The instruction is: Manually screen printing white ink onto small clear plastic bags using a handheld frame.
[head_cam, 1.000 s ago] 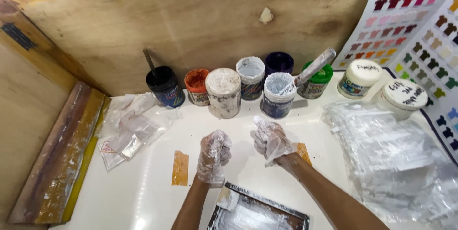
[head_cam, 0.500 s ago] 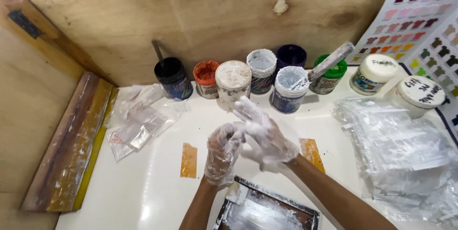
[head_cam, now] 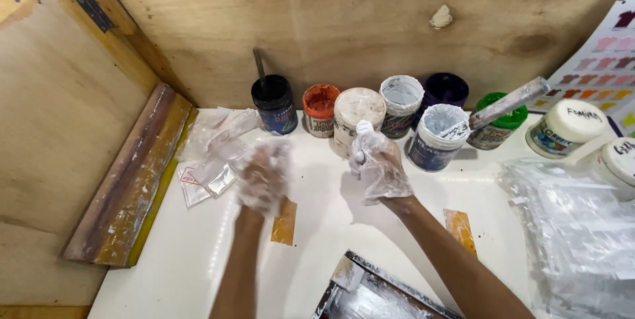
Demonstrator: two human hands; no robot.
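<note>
Both my hands wear thin clear plastic gloves smeared with white paint. My left hand [head_cam: 263, 177] hovers blurred over the white table [head_cam: 185, 259], near a strip of brown tape [head_cam: 284, 222]. My right hand [head_cam: 377, 163] is raised in front of a white-lidded paint jar [head_cam: 358, 114], fingers loosely curled. Neither hand holds anything. A row of paint jars stands along the plywood wall: black [head_cam: 274, 102], orange [head_cam: 321, 108], grey-white [head_cam: 401, 102], dark purple [head_cam: 446, 89] and an open white one [head_cam: 440, 135].
A stick [head_cam: 508, 102] rests across the open white jar and a green-lidded jar [head_cam: 497, 124]. Small plastic bags [head_cam: 215, 153] lie at left, a large pile [head_cam: 582, 239] at right. A squeegee [head_cam: 129, 180] leans at left. A metal-framed screen [head_cam: 370, 296] lies at the front edge.
My hands were pressed together half a second ago; now they have separated, the left moving left and the right staying near the jars. The view has shifted slightly.
</note>
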